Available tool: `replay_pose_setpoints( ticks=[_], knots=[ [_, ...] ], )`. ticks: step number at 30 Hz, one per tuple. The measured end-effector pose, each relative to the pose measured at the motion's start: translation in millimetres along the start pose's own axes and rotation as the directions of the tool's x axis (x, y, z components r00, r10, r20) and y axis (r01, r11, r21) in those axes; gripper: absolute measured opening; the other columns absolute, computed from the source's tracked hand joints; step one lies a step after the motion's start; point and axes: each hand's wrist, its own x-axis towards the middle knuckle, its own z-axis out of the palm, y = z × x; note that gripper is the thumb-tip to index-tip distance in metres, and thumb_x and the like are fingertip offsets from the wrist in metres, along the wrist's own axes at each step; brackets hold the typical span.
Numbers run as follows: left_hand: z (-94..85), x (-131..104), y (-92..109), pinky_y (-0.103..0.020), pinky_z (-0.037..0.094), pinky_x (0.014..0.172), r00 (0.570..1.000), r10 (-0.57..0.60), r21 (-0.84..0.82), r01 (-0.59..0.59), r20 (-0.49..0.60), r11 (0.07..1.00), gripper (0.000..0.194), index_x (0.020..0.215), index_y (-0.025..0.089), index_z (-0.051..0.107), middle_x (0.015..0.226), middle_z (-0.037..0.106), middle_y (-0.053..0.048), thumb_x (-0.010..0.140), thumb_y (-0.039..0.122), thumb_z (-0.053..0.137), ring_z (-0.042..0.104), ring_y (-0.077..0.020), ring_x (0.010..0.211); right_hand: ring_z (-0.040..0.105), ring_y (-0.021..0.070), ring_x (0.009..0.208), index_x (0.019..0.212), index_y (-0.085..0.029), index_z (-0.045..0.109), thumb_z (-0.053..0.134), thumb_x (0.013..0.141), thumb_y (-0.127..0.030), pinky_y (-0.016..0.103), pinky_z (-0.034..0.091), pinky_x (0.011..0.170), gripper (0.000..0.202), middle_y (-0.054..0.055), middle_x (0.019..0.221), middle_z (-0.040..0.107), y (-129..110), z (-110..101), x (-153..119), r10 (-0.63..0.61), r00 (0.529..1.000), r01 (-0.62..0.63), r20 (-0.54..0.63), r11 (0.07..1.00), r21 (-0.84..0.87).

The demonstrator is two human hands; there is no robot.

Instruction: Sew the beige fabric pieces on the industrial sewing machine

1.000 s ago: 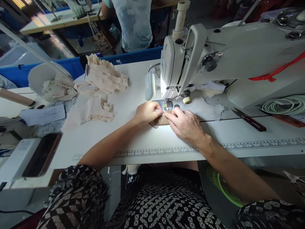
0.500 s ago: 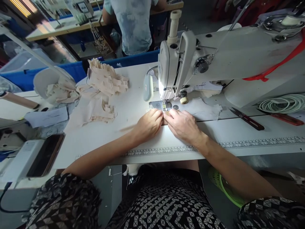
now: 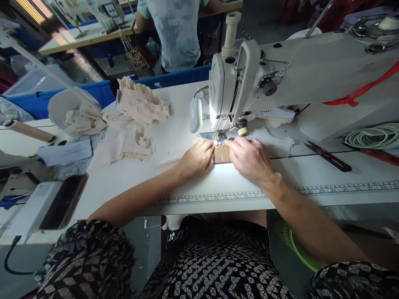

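Note:
Just in front of the sewing machine's (image 3: 229, 89) lit needle and presser foot (image 3: 216, 137), both my hands rest on the white table. The fingers of my left hand (image 3: 197, 158) are bent and pressed together, with their tips by the left front of the foot. My right hand (image 3: 252, 160) lies to the right of the foot, its thumb and forefinger closed in a pinch. Whatever the fingers hold is too small or hidden to name. Between the hands shows a tan plate (image 3: 222, 154) with short bits of thread on it.
Cut pale-pink fabric pieces (image 3: 140, 101) lie in heaps at the left. Thread snips (image 3: 328, 155) and coiled pale cord (image 3: 374, 136) are on the right. A phone (image 3: 64, 201) rests at far left. A green basket (image 3: 291, 241) stands below. Another person (image 3: 174, 33) sits beyond.
My right hand has moved right, away from my left hand, uncovering the tan plate between them. My left hand stays nearly in place beside the presser foot.

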Motion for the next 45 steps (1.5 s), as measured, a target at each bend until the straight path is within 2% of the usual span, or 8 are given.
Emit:
replay_pose_setpoints(
  ticks=[12,16,20,24,27,34,39,45],
  knots=[
    [10.0,7.7,-8.4,-0.048,0.059,0.104,1.000,0.007,0.042,-0.007,-0.008,0.999,0.039,0.129,0.006,0.066,0.125,0.071,-0.021,0.107,0.021,0.038,0.067,-0.0310,0.116,0.047,0.0204,0.070,0.101,-0.018,0.078,0.043,0.099,-0.012,0.037,0.034,0.075,0.036,0.009,0.089,0.067,2.5,4.4,-1.5,0.015,0.998,-0.016,0.054,1.000,0.008],
    [8.9,7.6,-8.7,-0.049,0.060,0.102,1.000,0.011,0.052,-0.011,-0.001,0.999,0.038,0.127,0.009,0.068,0.126,0.072,-0.020,0.106,0.021,0.039,0.067,-0.0311,0.115,0.054,0.0213,0.073,0.099,-0.019,0.077,0.043,0.101,-0.015,0.036,0.039,0.076,0.034,0.009,0.091,0.070,0.8,7.2,-2.1,0.044,0.998,-0.046,0.053,0.998,0.042],
    [3.9,9.2,-8.9,-0.049,0.060,0.101,1.000,0.015,0.027,-0.015,0.009,1.000,0.037,0.123,0.008,0.070,0.125,0.071,-0.021,0.106,0.021,0.039,0.068,-0.0314,0.114,0.064,0.0230,0.085,0.103,-0.019,0.077,0.045,0.105,-0.025,0.034,0.045,0.077,0.033,0.011,0.100,0.077,5.0,8.8,9.2,0.211,0.977,-0.211,0.024,0.957,0.198],
    [1.9,10.5,-9.5,-0.051,0.060,0.099,0.999,0.021,0.018,-0.021,0.031,1.000,0.039,0.123,0.009,0.070,0.124,0.072,-0.021,0.106,0.020,0.037,0.067,-0.0326,0.115,0.063,0.0223,0.073,0.084,-0.022,0.072,0.041,0.109,-0.037,0.033,0.042,0.069,0.043,0.007,0.076,0.072,18.6,11.8,26.3,0.365,0.930,-0.363,0.050,0.882,0.300],
    [2.7,11.0,-9.6,-0.050,0.060,0.098,0.999,0.021,0.036,-0.022,0.024,0.999,0.038,0.122,0.009,0.070,0.123,0.072,-0.021,0.106,0.021,0.038,0.067,-0.0325,0.112,0.061,0.0215,0.071,0.081,-0.023,0.070,0.043,0.109,-0.040,0.033,0.040,0.069,0.042,0.006,0.071,0.069,25.3,14.0,28.2,0.368,0.929,-0.360,0.035,0.879,0.313],
    [3.8,14.6,-10.6,-0.045,0.059,0.093,0.999,0.019,0.074,-0.022,0.050,0.997,0.033,0.114,0.012,0.070,0.119,0.071,-0.020,0.106,0.022,0.039,0.067,-0.0314,0.106,0.064,0.0227,0.074,0.095,-0.024,0.073,0.039,0.110,-0.045,0.033,0.036,0.064,0.043,0.008,0.082,0.074,19.6,20.7,11.3,0.353,0.935,-0.331,-0.041,0.906,0.265],
    [3.5,16.4,-15.2,-0.043,0.059,0.091,0.999,0.015,0.102,-0.020,0.043,0.995,0.032,0.109,0.015,0.069,0.115,0.072,-0.017,0.105,0.023,0.038,0.066,-0.0299,0.103,0.063,0.0229,0.072,0.084,-0.025,0.071,0.038,0.110,-0.040,0.033,0.034,0.062,0.044,0.008,0.077,0.072,16.1,19.2,20.2,0.380,0.924,-0.363,-0.031,0.902,0.231],
    [-0.3,18.4,-14.4,-0.047,0.057,0.093,0.999,-0.039,0.072,0.037,0.036,0.997,0.034,0.119,0.013,0.067,0.127,0.072,-0.019,0.105,0.019,0.037,0.066,-0.0320,0.112,0.062,0.0219,0.067,0.083,-0.024,0.070,0.044,0.106,-0.038,0.033,0.033,0.061,0.037,0.009,0.074,0.072,23.1,9.5,18.0,0.381,0.924,-0.367,-0.041,0.911,0.187]
  ],
)
